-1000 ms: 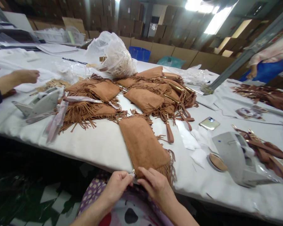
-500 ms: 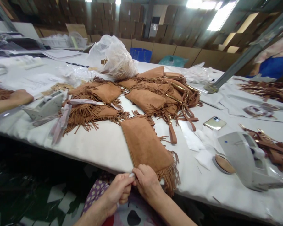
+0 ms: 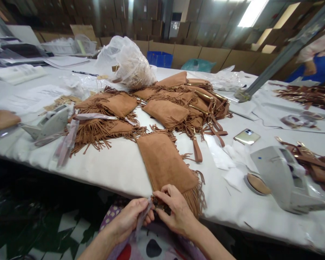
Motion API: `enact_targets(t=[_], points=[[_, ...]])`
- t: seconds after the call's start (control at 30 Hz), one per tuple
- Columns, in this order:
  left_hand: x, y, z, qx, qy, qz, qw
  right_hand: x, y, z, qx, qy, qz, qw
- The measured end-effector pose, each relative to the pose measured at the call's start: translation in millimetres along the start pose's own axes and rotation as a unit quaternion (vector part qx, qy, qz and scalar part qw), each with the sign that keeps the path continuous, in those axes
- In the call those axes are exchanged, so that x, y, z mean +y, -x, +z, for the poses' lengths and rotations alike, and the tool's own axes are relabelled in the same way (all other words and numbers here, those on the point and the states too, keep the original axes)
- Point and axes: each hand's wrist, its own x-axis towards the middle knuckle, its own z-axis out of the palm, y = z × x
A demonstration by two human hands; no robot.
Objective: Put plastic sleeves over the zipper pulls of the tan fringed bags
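A brown suede fringed pouch (image 3: 165,162) lies flat at the table's front edge, its near corner by my hands. My left hand (image 3: 131,218) is closed on a wrist strap (image 3: 143,216) in a pale translucent wrapping, which hangs down from the fingers. My right hand (image 3: 176,209) is at the pouch's near corner, thumb and fingers closed around small gold metal hardware (image 3: 153,198) at the strap's end. The fingers partly cover this hardware, so I cannot tell whether it is linked to the pouch. Fringe hangs over the table edge beside my right wrist.
Fringed pouches (image 3: 165,112) are piled mid-table, with a filled plastic bag (image 3: 127,65) behind. Tape dispensers stand left (image 3: 47,122) and right (image 3: 284,180). A phone (image 3: 246,136), white sheets (image 3: 219,155) and brown straps (image 3: 314,162) lie right. A metal post (image 3: 281,54) rises at right.
My hands have shifted slightly apart from their tight pinch, and the wrapped strap and gold hardware now show. At far left another person's hand has left view; a brown suede piece lies there.
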Motion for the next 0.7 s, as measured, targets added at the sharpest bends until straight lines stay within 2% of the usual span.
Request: enact_targets(t=[0.2, 0.37, 0.57, 0.7], points=[[3, -1, -3.1, 0.021, -0.040, -0.002, 0.999, -1, -5, 2, -0.014, 0.034, 0.011, 0.999], [2, -5, -2.3, 0.049, -0.075, 0.014, 0.996, 2, -6, 9, 0.017, 0.024, -0.008, 1.000], [-8, -10, 9.6, 0.101, -0.015, 0.030, 0.994, 4, -5, 8, 0.028, -0.008, -0.025, 0.999], [-9, -11, 18.6, 0.134, 0.048, 0.011, 0.990, 6, -6, 5, 0.037, -0.038, -0.022, 0.998]])
